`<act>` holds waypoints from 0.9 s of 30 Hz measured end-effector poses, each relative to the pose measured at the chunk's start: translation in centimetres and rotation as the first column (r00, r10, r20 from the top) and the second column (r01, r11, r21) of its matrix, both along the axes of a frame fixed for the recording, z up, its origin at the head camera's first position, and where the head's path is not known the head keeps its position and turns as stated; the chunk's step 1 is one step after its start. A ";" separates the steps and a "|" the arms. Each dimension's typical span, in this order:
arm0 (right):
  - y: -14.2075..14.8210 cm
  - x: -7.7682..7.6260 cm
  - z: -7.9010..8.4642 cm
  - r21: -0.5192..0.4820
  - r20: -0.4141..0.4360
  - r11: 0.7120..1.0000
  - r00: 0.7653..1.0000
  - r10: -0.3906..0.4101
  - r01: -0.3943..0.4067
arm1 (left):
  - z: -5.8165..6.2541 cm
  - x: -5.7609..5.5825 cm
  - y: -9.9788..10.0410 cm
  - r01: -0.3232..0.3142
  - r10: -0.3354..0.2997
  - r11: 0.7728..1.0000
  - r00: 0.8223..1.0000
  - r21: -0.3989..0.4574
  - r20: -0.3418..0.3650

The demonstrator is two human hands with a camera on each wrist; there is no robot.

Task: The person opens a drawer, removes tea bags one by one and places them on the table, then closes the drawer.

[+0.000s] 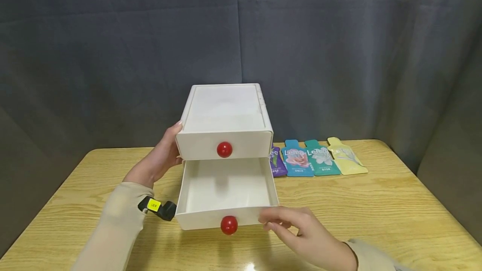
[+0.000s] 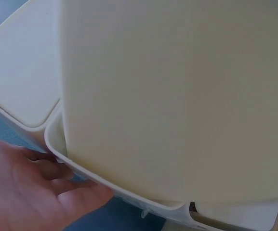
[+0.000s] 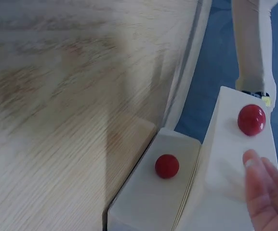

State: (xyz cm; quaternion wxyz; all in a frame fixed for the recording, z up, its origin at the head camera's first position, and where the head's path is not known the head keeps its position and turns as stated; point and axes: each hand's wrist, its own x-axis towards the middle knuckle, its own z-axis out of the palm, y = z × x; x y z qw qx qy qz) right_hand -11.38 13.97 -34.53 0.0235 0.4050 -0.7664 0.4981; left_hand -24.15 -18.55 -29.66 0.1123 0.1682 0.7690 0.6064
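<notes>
A small white two-drawer cabinet (image 1: pixel 225 108) stands on the table, each drawer bearing a round red knob. Its upper drawer (image 1: pixel 199 145) sits flush, while the lower drawer (image 1: pixel 203 218) is pulled out and shows a bare white inside. Along the cabinet's left side rests my left hand (image 1: pixel 162 154), thumb near the top edge; its other fingers are partly hidden. White plastic fills most of the left wrist view beside that hand (image 2: pixel 37 192). My right hand (image 1: pixel 301 231) has loosely bent fingers at the right end of the lower drawer's front. In the right wrist view, the right hand (image 3: pixel 271 195) is beside a white drawer front.
Behind the cabinet's right side lie flat pouches on the wooden table (image 1: pixel 395 204): a purple pouch (image 1: pixel 278 164) partly hidden by the cabinet, a blue pouch (image 1: pixel 297 162), a green pouch (image 1: pixel 321 160) and a yellow pouch (image 1: pixel 346 158). A dark curtain (image 1: pixel 320 53) hangs behind the table.
</notes>
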 end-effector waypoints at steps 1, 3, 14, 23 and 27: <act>-0.2 0.0 -0.1 0.019 -0.027 1.000 1.000 -0.006 0.007 | 0.0 0.0 0.0 0.002 -0.002 1.000 1.000 0.003 0.001; -0.7 0.1 -0.2 0.049 -0.103 0.999 0.995 -0.014 0.019 | 0.0 -0.1 0.0 0.005 -0.005 1.000 1.000 0.006 0.000; -3.6 1.3 0.2 0.326 -0.407 0.905 0.905 -0.126 0.273 | 0.1 -0.1 0.1 0.012 -0.012 1.000 1.000 0.010 0.001; -6.8 1.9 -0.2 0.416 -0.727 0.766 0.685 -0.043 0.490 | 0.0 -0.2 -0.2 0.017 -0.017 1.000 1.000 0.016 -0.005; -7.2 1.8 -0.4 0.422 -0.785 0.735 0.619 0.003 0.531 | 0.0 -0.3 -0.2 0.031 -0.031 0.999 1.000 0.022 -0.001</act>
